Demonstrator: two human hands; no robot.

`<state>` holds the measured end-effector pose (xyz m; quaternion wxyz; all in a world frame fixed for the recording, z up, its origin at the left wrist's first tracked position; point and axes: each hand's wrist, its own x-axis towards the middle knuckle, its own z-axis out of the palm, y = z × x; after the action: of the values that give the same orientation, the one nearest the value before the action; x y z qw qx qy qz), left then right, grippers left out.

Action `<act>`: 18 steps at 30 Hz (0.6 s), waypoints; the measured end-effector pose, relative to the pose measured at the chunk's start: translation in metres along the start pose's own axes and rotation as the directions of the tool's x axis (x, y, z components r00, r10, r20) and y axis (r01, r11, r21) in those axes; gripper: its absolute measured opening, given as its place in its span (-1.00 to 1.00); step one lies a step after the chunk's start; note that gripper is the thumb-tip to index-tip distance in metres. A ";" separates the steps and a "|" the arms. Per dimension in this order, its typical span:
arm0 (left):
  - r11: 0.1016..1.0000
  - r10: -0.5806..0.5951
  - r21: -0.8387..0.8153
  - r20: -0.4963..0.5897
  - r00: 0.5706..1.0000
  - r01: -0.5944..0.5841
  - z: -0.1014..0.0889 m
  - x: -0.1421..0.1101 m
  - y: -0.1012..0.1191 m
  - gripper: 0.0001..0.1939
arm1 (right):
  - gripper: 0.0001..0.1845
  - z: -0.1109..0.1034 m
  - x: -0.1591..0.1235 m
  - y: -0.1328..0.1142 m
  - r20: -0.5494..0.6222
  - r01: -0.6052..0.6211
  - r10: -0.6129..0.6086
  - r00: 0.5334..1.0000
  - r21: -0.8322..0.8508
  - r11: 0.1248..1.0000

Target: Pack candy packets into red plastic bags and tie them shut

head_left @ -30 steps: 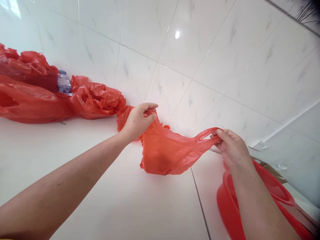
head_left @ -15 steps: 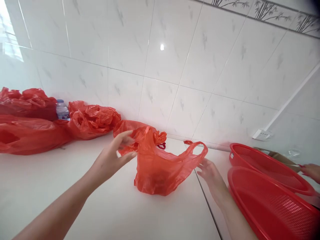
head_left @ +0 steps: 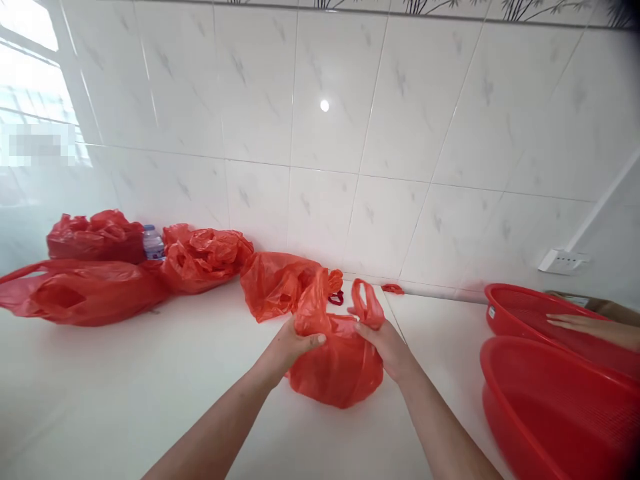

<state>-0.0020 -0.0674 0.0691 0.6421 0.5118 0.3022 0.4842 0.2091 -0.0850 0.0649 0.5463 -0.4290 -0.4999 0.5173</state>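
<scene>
A red plastic bag stands in front of me on the white table, its two loop handles pointing up. My left hand grips the bag's left side near the top, thumb towards me. On the other side my right hand grips the rim below the right handle, with its thumb across the plastic. Most of the fingers of both hands are hidden by the bag. Something darker bulges inside, but I cannot make out what it is. Behind it lies another crumpled red bag near the wall.
More filled red bags lie on the left, with a water bottle among them. Two red plastic baskets stand at the right. Another person's hand reaches over the farther basket. A socket is on the tiled wall.
Both hands have closed on the bag, which now faces me more upright, its handles nearer together. My view has tilted. The other person's hand has moved left over the basket.
</scene>
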 end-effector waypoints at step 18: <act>0.924 -0.188 -0.370 -0.233 0.954 0.091 -0.003 0.064 -0.076 -0.80 | -0.35 0.021 0.038 0.045 -0.004 0.053 -0.054 0.999 0.232 0.971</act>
<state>0.0414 -0.0073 0.0034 0.7110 0.2953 0.3285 0.5472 0.1806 -0.0443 0.0273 0.6057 -0.3480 -0.4483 0.5578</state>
